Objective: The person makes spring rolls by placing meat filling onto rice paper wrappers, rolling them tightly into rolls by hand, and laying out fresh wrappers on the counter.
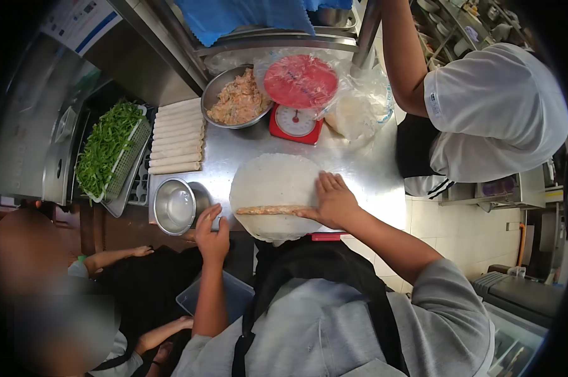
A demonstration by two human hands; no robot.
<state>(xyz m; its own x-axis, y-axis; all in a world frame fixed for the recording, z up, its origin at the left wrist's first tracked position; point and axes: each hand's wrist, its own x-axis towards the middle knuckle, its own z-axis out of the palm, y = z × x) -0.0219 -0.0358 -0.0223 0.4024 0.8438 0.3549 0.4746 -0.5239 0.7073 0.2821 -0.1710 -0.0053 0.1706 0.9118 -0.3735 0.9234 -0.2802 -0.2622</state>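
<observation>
A round, pale wrapper sheet [274,179] lies flat on the metal table, its near edge at the table's front. Across its lower part runs a thin strip of orange-brown filling [274,210]. My right hand [335,202] rests on the sheet's right side, fingers spread, thumb at the right end of the strip. Just left of the sheet is my left hand [212,236], raised with fingers apart and holding nothing. A small steel bowl [174,206] stands left of that hand.
Behind are stacked rolls [176,137], a bowl of filling [239,103] and a red scale [295,123] under plastic. Greens in a basket [128,157] stand left. A person in white [497,107] is at right; other people sit lower left.
</observation>
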